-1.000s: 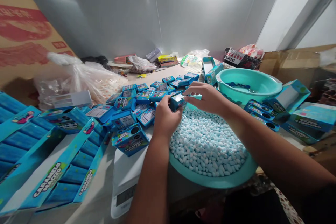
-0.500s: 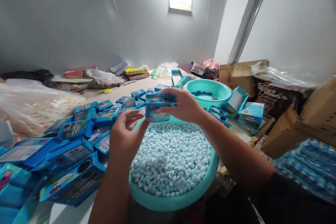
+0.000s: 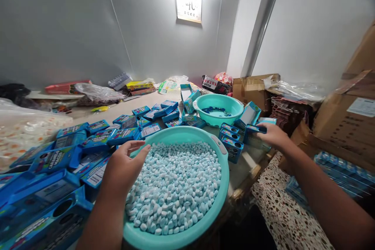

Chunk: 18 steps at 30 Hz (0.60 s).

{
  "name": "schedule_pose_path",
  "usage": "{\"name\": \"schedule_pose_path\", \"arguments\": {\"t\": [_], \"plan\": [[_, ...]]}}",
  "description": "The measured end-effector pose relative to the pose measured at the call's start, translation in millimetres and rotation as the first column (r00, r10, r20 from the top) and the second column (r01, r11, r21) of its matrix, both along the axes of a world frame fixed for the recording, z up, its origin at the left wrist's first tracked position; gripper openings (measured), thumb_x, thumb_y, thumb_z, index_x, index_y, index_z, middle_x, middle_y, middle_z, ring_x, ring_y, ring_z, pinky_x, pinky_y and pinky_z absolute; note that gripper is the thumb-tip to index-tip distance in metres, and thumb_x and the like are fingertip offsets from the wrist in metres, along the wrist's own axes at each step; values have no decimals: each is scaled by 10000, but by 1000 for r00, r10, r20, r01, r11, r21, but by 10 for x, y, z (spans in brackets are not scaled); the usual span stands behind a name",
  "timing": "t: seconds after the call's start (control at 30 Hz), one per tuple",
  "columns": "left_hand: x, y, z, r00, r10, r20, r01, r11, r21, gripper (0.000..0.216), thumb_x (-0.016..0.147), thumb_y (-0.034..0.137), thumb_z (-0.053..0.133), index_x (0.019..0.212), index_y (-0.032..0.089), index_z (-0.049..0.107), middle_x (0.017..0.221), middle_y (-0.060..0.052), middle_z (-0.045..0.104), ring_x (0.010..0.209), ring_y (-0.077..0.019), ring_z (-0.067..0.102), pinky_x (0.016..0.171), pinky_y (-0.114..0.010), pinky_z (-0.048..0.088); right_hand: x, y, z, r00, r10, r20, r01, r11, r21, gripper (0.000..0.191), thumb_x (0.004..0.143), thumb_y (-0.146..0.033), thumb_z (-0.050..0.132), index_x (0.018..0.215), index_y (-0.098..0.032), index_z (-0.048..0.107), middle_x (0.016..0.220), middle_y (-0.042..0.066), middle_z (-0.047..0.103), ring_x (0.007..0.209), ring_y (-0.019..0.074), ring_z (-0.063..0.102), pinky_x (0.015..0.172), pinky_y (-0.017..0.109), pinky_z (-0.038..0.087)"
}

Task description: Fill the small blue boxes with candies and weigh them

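Note:
A large teal basin (image 3: 218,203) full of pale blue candies (image 3: 178,181) stands in front of me. My left hand (image 3: 124,166) hovers open over the basin's left rim, fingers spread above the candies. My right hand (image 3: 271,134) is stretched out to the right and pinches a small blue candy box (image 3: 255,128) above a row of similar boxes (image 3: 231,138) at the table's right edge.
Many blue candy boxes (image 3: 96,140) lie on the table to the left. A second teal basin (image 3: 218,109) sits farther back. Cardboard cartons (image 3: 348,119) stand on the right, a plastic bag (image 3: 26,129) on the left. Speckled floor (image 3: 284,218) shows below.
My right hand has carried the small blue box from above the candies out to the right. My left hand has let go of it and opened. The view swung right.

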State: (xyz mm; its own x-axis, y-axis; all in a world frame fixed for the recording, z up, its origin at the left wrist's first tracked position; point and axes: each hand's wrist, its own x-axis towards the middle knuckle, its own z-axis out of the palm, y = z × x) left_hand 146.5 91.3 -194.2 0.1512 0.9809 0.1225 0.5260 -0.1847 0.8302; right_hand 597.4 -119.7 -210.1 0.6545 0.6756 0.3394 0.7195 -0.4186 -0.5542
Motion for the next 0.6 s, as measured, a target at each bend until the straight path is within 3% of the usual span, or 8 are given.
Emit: {"name": "schedule_pose_path", "arguments": {"t": [0.1, 0.2, 0.4, 0.6], "plan": [[-22, 33, -25, 1000, -9, 0, 9, 1000, 8, 453, 743, 553, 655, 1028, 203, 694, 1137, -119, 753, 1098, -347, 694, 930, -456, 550, -28, 180, -338, 1000, 4, -29, -2, 997, 73, 341, 670, -281, 663, 981, -190, 768, 1013, 127, 760, 1010, 340, 689, 959, 478, 526], [-19, 51, -39, 1000, -11, -24, 11, 1000, 14, 451, 701, 564, 668, 990, 220, 709, 1073, -114, 769, 1040, -341, 712, 865, -432, 567, -87, 375, -529, 997, 35, -64, -23, 985, 173, 465, 732, -278, 615, 1175, -200, 733, 1202, 136, 698, 1200, 329, 615, 1111, 501, 444], [2, 43, -31, 1000, -6, -7, 6, 1000, 8, 464, 662, 576, 656, 956, 220, 709, 1039, -111, 772, 1014, -330, 714, 829, -405, 564, -199, 611, -808, 971, 78, -227, 7, 936, 351, 576, 823, -436, 605, 1332, -172, 649, 1322, 178, 549, 1140, 301, 646, 1111, 503, 466], [-49, 52, -104, 1000, -27, -6, 27, 1000, -1, 463, 690, 605, 641, 942, 225, 715, 1052, -93, 773, 1056, -327, 707, 920, -425, 541, -330, 686, -890, 895, 256, -366, -65, 885, 461, 655, 926, -653, 454, 1433, -253, 564, 1346, 132, 633, 1276, 295, 605, 1094, 502, 487]]}}
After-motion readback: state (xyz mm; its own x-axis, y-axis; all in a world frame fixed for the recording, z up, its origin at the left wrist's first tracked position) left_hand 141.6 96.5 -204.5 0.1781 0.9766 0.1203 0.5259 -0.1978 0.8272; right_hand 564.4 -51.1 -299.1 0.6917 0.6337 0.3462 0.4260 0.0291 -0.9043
